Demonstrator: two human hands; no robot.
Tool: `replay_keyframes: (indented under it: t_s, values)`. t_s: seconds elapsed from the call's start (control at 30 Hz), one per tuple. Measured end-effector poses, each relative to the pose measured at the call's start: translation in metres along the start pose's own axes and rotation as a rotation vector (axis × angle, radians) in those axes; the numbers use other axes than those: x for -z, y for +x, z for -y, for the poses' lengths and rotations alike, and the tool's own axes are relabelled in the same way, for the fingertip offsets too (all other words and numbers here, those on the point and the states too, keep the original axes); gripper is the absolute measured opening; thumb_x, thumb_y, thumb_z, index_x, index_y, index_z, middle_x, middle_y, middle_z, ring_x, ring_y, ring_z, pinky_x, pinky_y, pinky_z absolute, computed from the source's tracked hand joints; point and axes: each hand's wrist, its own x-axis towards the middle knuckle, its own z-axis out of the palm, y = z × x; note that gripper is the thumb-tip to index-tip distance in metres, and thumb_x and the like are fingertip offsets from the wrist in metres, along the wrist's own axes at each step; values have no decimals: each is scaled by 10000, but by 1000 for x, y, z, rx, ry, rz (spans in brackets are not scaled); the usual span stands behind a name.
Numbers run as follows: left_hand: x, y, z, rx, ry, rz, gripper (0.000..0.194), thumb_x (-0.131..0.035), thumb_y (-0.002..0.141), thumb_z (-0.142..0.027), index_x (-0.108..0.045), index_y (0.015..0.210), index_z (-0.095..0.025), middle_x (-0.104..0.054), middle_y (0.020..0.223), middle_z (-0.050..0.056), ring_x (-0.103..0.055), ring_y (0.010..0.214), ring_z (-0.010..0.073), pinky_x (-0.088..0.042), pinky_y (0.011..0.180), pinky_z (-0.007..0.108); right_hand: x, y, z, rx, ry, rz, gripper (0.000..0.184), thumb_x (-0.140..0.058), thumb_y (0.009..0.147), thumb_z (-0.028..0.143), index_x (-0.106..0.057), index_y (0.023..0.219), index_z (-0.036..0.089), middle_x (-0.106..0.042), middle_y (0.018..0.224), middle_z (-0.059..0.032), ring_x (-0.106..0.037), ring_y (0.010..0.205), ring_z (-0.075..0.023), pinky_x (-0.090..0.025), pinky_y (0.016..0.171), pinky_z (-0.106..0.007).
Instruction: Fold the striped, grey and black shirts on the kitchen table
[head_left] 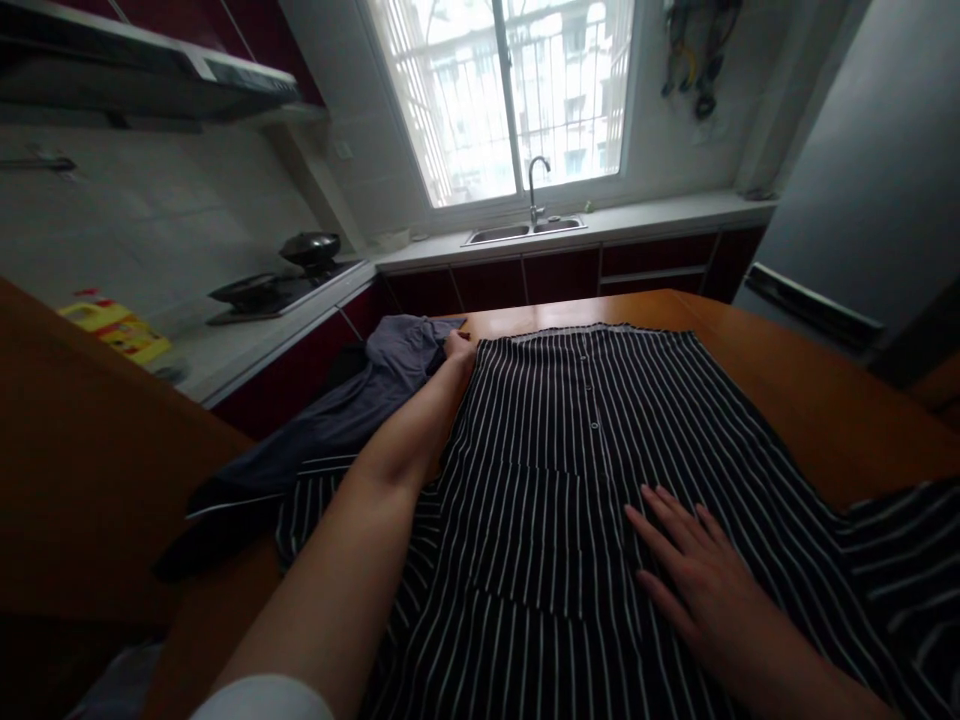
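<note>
A black shirt with white stripes (525, 520) lies spread on the wooden table, its button placket running down the middle and a patch pocket showing on the left half. My left hand (460, 346) is stretched to the shirt's far left corner, with fingers closed at the edge of the cloth. Flat on the shirt, right of the placket, rests my right hand (694, 560) with its fingers spread. A grey-blue garment (397, 365) lies crumpled left of the shirt, alongside my left forearm.
The wooden table (757, 370) extends beyond the shirt on the right. Behind it run a counter with a sink (499, 234) and faucet under a window. A stove with a wok (310, 250) and a yellow bottle (120, 330) are at left. A refrigerator (862, 180) stands right.
</note>
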Motion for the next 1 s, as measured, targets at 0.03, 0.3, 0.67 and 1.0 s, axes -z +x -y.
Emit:
replay_keyframes:
  t_s: [0.03,0.3,0.67,1.0]
  values:
    - [-3,-3,-1,-74,81,0,370,-617,978,-321,-575,1311,-166,-570,1342,125,-600,1163,259,-517,976,462,-1,0,0,2,0,-1,566,-461,973,415,-430,1526,300,-309,1629,-44,-289,1492,-314,-281,1187,-604]
    - [-43,-31,2,-394,458,286,406,-525,974,-433,-605,1338,-274,-470,1540,39,-365,1449,269,-215,1222,458,-5,-1,-1,-3,19,-27,552,-463,975,409,-445,1517,312,-315,1630,-40,-286,1494,-321,-251,1201,-599]
    - [-13,-36,23,-280,683,171,596,-227,1042,-403,-320,1547,-101,-229,1644,189,-166,1534,310,-177,1219,488,-5,1,-1,-3,6,-29,547,-468,970,390,-447,1513,329,-316,1630,-25,-297,1491,-311,-268,1198,-590]
    - [-42,-55,10,-358,660,345,757,-348,988,-604,-376,1527,-73,-258,1621,229,-170,1521,382,-142,1212,550,-11,1,-3,11,-27,-52,530,-465,970,402,-482,1493,312,-342,1616,-39,-301,1489,-308,-257,1200,-593]
